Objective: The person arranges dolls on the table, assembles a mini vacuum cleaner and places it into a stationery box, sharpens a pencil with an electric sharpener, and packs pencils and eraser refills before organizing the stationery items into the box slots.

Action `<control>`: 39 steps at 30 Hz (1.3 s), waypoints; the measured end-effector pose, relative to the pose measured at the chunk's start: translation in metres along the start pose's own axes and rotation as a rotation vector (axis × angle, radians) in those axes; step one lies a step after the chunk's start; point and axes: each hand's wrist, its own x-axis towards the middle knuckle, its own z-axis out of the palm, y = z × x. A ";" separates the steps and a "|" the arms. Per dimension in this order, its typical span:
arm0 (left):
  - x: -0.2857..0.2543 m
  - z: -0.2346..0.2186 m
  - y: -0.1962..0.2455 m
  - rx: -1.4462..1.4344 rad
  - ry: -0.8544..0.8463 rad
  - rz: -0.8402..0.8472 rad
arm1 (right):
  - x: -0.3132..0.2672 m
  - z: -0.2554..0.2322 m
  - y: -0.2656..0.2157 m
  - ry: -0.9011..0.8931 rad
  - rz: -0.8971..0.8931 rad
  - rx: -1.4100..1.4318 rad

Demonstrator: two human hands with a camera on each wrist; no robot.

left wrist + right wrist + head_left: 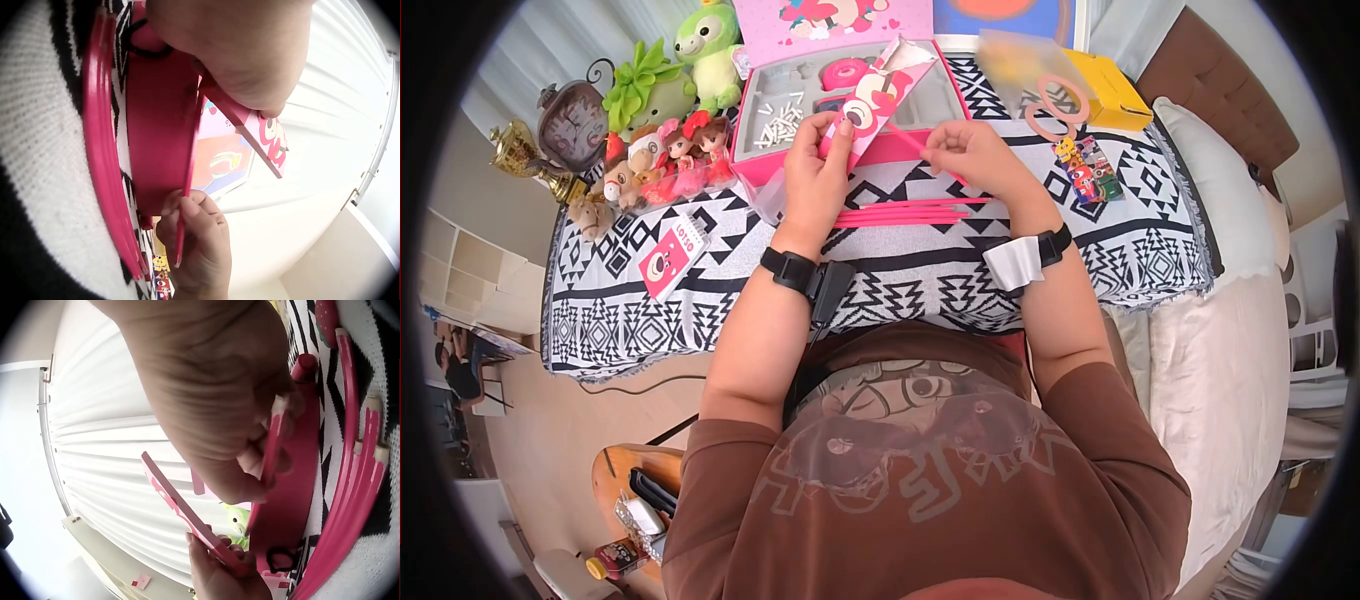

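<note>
My left hand [815, 178] grips a slim pink cardboard pencil box [890, 88] printed with a bear, its upper end torn or folded open. Between the thumb and fingers of my right hand [978, 158] is a pink pencil [187, 159], held slanting. Its far end reaches the lower part of the box in the left wrist view. Below both hands, several more pink pencils [910, 213] lie side by side on the patterned cloth [900, 275]. Their pale, unsharpened-looking ends show in the right wrist view.
Behind the hands stands an open pink gift box [750, 165] with a grey insert and small white pieces [780, 125]. Plush toys [710, 55] and dolls [685, 150] sit left, near a bear notepad [672, 260]. Rightward are a sticker sheet [1088, 170] and yellow box [1115, 90].
</note>
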 end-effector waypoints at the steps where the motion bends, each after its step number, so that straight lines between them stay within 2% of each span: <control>1: 0.000 0.000 0.000 -0.013 -0.007 -0.019 | 0.000 -0.001 -0.003 0.000 0.000 -0.001; 3: 0.000 -0.001 0.000 -0.025 -0.015 -0.038 | 0.000 -0.005 -0.006 0.197 -0.015 0.076; 4: 0.000 -0.001 -0.002 -0.008 -0.019 -0.038 | 0.002 -0.007 -0.004 0.197 -0.015 0.076; 6: 0.001 0.000 -0.005 0.010 -0.022 -0.037 | 0.006 -0.009 0.000 0.528 -0.194 0.254; 7: 0.002 0.000 -0.007 0.011 0.000 -0.005 | 0.006 -0.013 0.001 0.528 -0.194 0.253; 9: 0.002 0.001 -0.010 0.012 0.022 0.026 | 0.003 -0.019 -0.004 0.755 -0.280 0.368; 10: 0.003 0.002 -0.012 0.008 0.023 0.039 | 0.004 -0.024 -0.001 0.755 -0.280 0.368; 12: 0.002 0.002 -0.010 0.003 0.024 0.053 | 0.008 -0.031 0.002 0.876 -0.351 0.461; 14: 0.001 0.001 -0.007 -0.056 -0.009 -0.044 | 0.006 -0.033 0.003 0.903 -0.340 0.476; 17: 0.000 0.000 -0.005 -0.064 -0.033 -0.058 | 0.006 -0.033 0.003 0.946 -0.354 0.523; 21: -0.001 0.000 0.000 -0.005 -0.047 -0.030 | 0.003 -0.038 0.005 0.949 -0.384 0.621; 25: -0.001 0.001 0.000 0.026 -0.057 -0.006 | 0.000 -0.038 -0.004 0.945 -0.415 0.600; 27: 0.000 0.001 -0.003 0.032 -0.069 -0.009 | -0.001 -0.031 -0.011 0.963 -0.485 0.385; 31: 0.001 0.001 -0.007 0.023 -0.076 -0.028 | 0.002 -0.016 -0.016 1.003 -0.573 0.208; 33: 0.001 0.000 -0.007 0.037 -0.081 -0.032 | -0.001 -0.015 -0.012 0.902 -0.540 0.075; 37: 0.001 0.000 -0.003 0.057 -0.088 -0.033 | -0.003 -0.019 -0.017 0.942 -0.503 0.069; 39: 0.000 0.001 -0.003 0.052 -0.092 -0.037 | -0.006 -0.020 -0.023 0.982 -0.522 0.213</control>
